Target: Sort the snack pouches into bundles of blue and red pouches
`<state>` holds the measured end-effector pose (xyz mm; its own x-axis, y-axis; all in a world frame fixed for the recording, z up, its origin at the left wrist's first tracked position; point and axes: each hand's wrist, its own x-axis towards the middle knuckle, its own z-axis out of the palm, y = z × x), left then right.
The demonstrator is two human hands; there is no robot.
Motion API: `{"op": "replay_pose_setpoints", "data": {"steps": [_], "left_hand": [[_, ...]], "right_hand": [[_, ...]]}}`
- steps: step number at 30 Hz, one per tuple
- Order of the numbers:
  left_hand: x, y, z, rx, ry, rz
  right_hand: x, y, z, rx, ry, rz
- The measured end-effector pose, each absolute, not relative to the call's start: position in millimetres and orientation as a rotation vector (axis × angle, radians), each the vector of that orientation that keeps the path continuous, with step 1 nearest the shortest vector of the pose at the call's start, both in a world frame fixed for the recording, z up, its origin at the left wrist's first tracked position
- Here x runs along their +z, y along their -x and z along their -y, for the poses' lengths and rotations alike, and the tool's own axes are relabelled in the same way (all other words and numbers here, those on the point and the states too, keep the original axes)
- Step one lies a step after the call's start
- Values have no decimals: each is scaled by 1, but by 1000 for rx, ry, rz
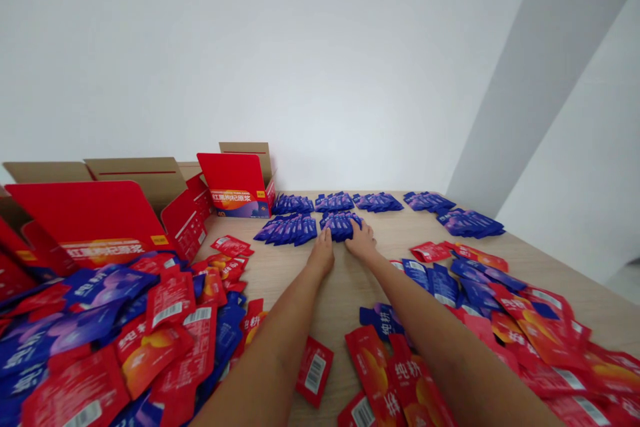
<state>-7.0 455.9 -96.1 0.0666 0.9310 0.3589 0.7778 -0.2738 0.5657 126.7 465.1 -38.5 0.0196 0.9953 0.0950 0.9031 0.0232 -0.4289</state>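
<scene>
At twelve o'clock, the blue pouch row lies crosswise between left hand and right hand, both loosely curved at its ends, similarly near; firm grip, I cannot tell.

The left box and both pouch heaps run off the picture's edges, the arms cover some pouches, the fingertips' grip is unclear, and small print on the far pouches is too small to read.
</scene>
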Motion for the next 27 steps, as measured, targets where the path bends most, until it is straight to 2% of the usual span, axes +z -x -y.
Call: {"op": "replay_pose_setpoints", "data": {"steps": [9,16,21,27], "left_hand": [[-99,8,-455,1002,-2129,-1734],[-86,8,-436,959,-2160,-1696],[-72,11,-402,897,-2159,-1693],[-60,10,-348,714,-2125,-1690]], "right_hand": [[-24,-126,-455,328,1981,1858],[22,-152,-423,285,1916,1884],[35,-194,-354,232,1646,2032],[15,-236,-229,484,1392,2075]]}}
